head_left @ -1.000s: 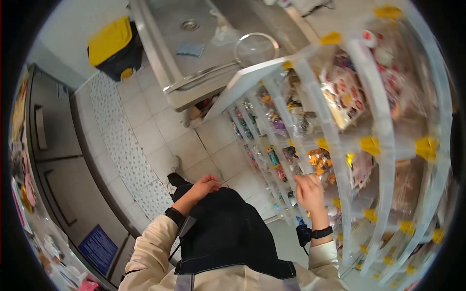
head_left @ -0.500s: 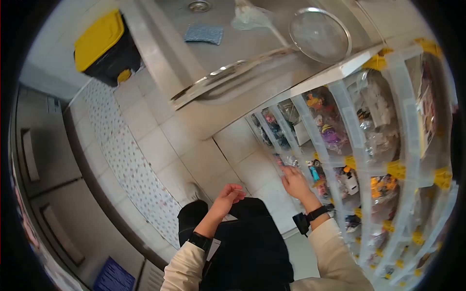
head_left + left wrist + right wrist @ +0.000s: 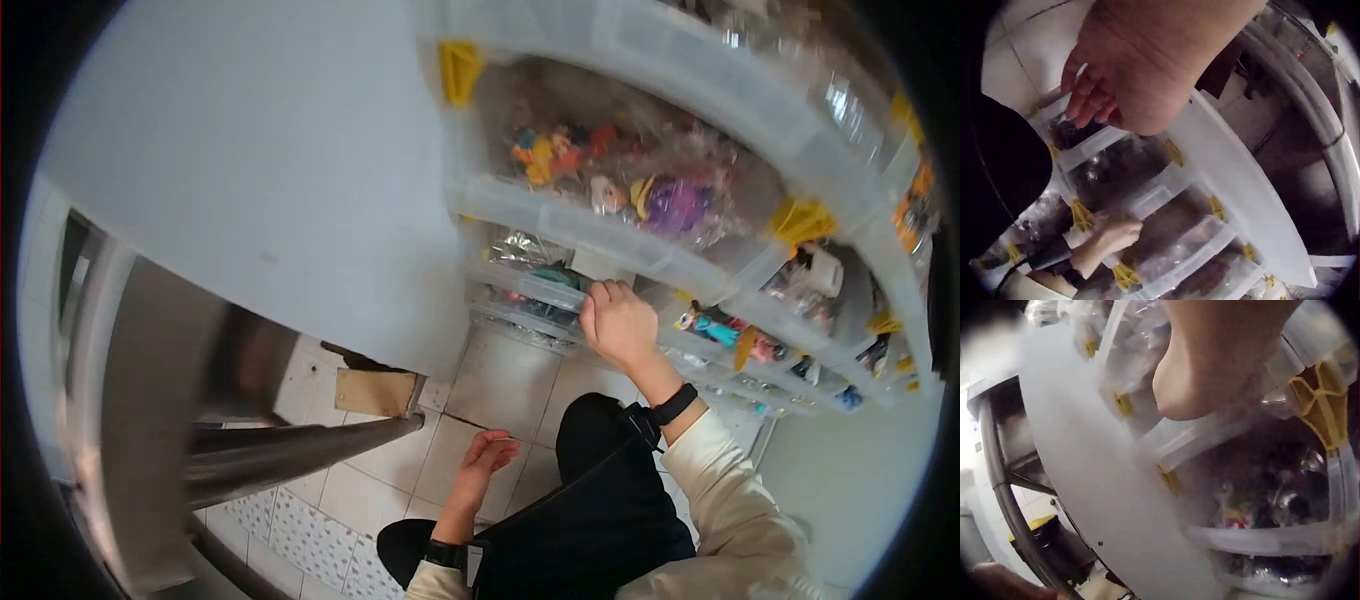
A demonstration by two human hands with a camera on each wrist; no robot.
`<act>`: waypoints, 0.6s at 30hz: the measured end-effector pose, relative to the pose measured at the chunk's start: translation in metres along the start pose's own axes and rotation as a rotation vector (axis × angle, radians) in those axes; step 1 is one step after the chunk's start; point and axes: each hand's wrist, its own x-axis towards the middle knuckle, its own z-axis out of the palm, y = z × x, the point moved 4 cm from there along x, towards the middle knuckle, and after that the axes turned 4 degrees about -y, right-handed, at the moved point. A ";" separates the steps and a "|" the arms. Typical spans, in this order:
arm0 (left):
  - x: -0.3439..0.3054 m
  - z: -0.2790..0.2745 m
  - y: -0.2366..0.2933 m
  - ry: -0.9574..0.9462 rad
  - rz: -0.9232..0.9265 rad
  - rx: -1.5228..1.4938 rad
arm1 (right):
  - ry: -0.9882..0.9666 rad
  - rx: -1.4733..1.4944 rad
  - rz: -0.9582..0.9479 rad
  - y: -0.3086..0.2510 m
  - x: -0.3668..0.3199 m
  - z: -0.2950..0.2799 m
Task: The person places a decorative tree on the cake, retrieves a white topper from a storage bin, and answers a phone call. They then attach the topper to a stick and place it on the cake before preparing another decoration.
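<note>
Pale floor tiles (image 3: 500,375) show below a broad white panel (image 3: 250,150) that fills the upper left of the frame, with a metal leg (image 3: 300,455) at lower left. Across the upper right stands a stack of clear drawers joined by yellow clips (image 3: 800,220), and bagged figures (image 3: 675,205) show in one of them.

Work looks to be at its start, as far as one can judge. The right hand (image 3: 622,325) has reached a clear drawer (image 3: 525,285) right of centre, low beside the white panel; its grip is narrow, fingers curled at the front rim, though the fingertips are hidden. The left hand (image 3: 487,455), lower and near the middle, is relaxed, with nothing seen in its grip, well apart from the rim.

Reaching the drawer seems done. Whether it has slid out at all cannot be told. Nothing appears taken out: the figures lie in their drawer, and neither hand shows any item, so any handling of the contents seems left to do.
</note>
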 end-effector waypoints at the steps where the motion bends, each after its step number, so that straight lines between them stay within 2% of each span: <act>1: 0.012 -0.007 -0.012 -0.012 0.005 0.007 | 0.125 -0.040 -0.032 0.000 0.001 0.002; 2: 0.021 -0.017 -0.023 0.009 0.000 0.001 | 0.138 -0.049 -0.030 -0.001 0.002 0.002; 4: 0.040 -0.029 -0.037 0.006 0.004 -0.007 | -0.021 -0.013 0.065 0.002 0.000 0.006; 5: 0.042 -0.036 -0.038 0.050 0.099 0.055 | -0.018 -0.022 0.065 0.006 -0.001 0.009; 7: 0.032 -0.038 -0.028 0.106 0.219 0.129 | 0.150 0.025 -0.029 0.005 0.001 0.006; 8: 0.030 -0.041 -0.029 0.112 0.215 0.126 | 0.144 0.029 -0.032 0.004 0.001 0.009; 10: 0.023 -0.049 -0.033 0.101 0.136 0.071 | 0.242 -0.205 0.128 0.006 0.007 0.005; 11: 0.018 -0.052 -0.032 0.103 0.140 0.067 | 0.244 -0.206 0.123 0.009 0.014 0.000; 13: 0.011 -0.060 -0.034 0.197 0.098 0.146 | 0.106 -0.062 0.267 0.025 0.031 -0.005; 14: 0.010 -0.062 -0.034 0.193 0.103 0.138 | 0.109 -0.070 0.261 0.022 0.039 -0.009; 16: 0.007 -0.063 -0.031 0.156 0.195 0.051 | 0.023 -0.096 0.402 0.021 0.047 -0.009; 17: 0.007 -0.063 -0.031 0.156 0.193 0.046 | 0.156 -0.201 0.382 0.015 0.049 -0.009; 18: 0.006 -0.064 -0.030 0.175 0.190 0.073 | 0.152 -0.203 0.378 0.015 0.050 -0.011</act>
